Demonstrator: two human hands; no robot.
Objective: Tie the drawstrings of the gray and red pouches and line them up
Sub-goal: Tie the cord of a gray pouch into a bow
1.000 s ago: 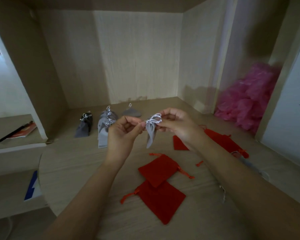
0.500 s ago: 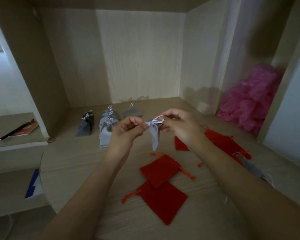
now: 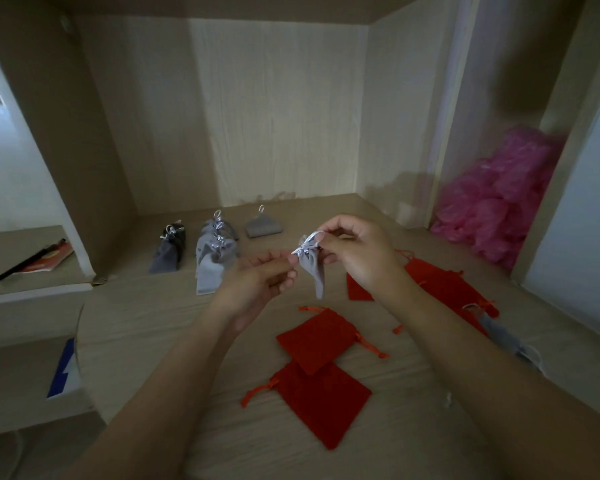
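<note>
- Pinching with the left hand (image 3: 257, 285) one end of the silver drawstring (image 3: 305, 242), fingers curled in toward the palm.
- Gripping with the right hand (image 3: 357, 258) the other side of that cord at the gathered neck of the gray pouch (image 3: 314, 275), thumb and forefinger closed on it.
- Holding that pouch in the air between the two hands, above the counter (image 3: 146, 327), neck up and body hanging down, long axis near vertical.
- Stretching the cord roughly left to right across the neck; judging by that, likely drawing the knot tight with a sideways pull apart.
- Keeping the row of tied gray pouches (image 3: 215, 252) ahead and to the left, beyond the left hand and nearer to it than to the right; probably needing a forward-left reach for setting this one down.
- Leaving the red pouches (image 3: 317, 336) lying flat on the counter below the hands, seemingly untied, with more partly hidden behind the right forearm.
</note>
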